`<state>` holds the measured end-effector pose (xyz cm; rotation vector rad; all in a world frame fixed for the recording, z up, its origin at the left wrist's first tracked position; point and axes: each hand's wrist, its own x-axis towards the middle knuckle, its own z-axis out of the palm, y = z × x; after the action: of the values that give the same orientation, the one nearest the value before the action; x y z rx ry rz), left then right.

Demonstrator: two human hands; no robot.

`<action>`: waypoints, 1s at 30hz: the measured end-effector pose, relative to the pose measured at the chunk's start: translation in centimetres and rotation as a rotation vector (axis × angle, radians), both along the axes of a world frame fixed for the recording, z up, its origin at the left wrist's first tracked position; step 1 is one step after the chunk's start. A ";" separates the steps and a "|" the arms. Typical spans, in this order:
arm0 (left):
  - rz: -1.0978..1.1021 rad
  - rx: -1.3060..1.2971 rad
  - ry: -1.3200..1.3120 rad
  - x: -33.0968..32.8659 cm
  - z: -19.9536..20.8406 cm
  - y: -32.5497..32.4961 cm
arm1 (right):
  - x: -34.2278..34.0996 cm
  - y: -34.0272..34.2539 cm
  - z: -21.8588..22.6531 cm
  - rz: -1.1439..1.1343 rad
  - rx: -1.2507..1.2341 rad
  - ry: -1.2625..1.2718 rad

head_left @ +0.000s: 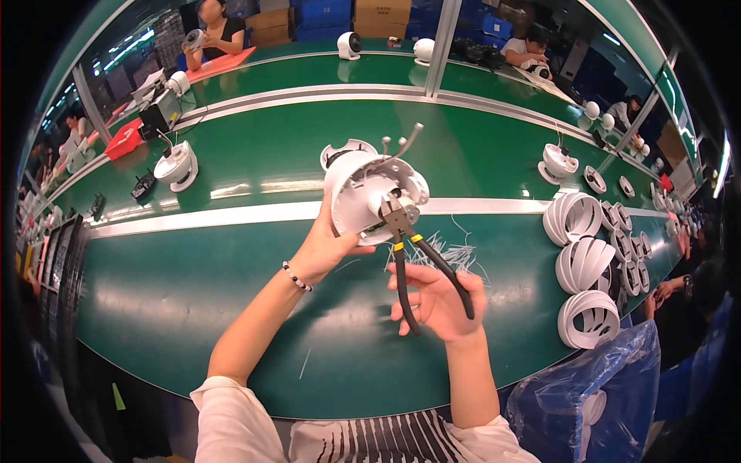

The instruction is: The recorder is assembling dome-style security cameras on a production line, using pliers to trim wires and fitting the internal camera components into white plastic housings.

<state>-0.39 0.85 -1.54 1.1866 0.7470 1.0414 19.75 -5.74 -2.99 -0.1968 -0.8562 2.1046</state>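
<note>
My left hand [323,251], with a beaded bracelet at its wrist, is closed round the lower left side of a white, rounded camera housing [343,193]. The housing is held tilted above the table, its hollow inside showing, and a pale cable [413,139] sticks up from it. In my right hand [450,305] is a pair of cutting pliers [400,231] with black handles and yellow bands. The handles are spread apart. The jaws reach the inner parts of the housing; what lies between them is too small to tell. Below, thin white plastic strips [444,255] lie in a loose pile.
White ring-shaped shells [587,320] stand stacked at the right. A clear plastic bag [617,386] hangs by the near right edge. Half-built white units stand on the belt at left [177,166] and right [557,162]. Black racks [62,270] line the left. Other people work beyond.
</note>
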 end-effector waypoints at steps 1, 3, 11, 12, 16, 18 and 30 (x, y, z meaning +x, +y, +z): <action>-0.037 0.007 0.005 0.1 0.3 -0.1 | 0.2 0.0 0.0 0.010 -0.023 0.050; -0.051 -0.005 0.018 0.4 0.7 -0.2 | 0.9 0.2 -0.1 0.032 -0.033 0.134; -0.252 -0.050 0.191 -0.7 2.5 -0.6 | 2.5 0.2 0.8 -0.014 0.024 -0.002; -0.256 -0.099 0.194 -0.7 2.2 -0.6 | 2.5 0.1 0.8 -0.016 0.037 -0.026; -0.237 -0.109 0.200 -0.7 2.3 -0.7 | 2.6 0.2 1.0 -0.008 0.038 -0.035; -0.216 -0.067 0.217 -1.0 2.4 -0.7 | 2.6 0.2 0.8 -0.019 0.035 -0.064; -0.218 0.110 0.425 -2.5 3.2 -0.9 | 2.4 0.3 1.0 -0.013 0.048 -0.162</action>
<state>-2.89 -0.04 1.63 1.5730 0.8716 0.6613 22.20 -5.40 -1.97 -0.3499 -0.9969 2.0743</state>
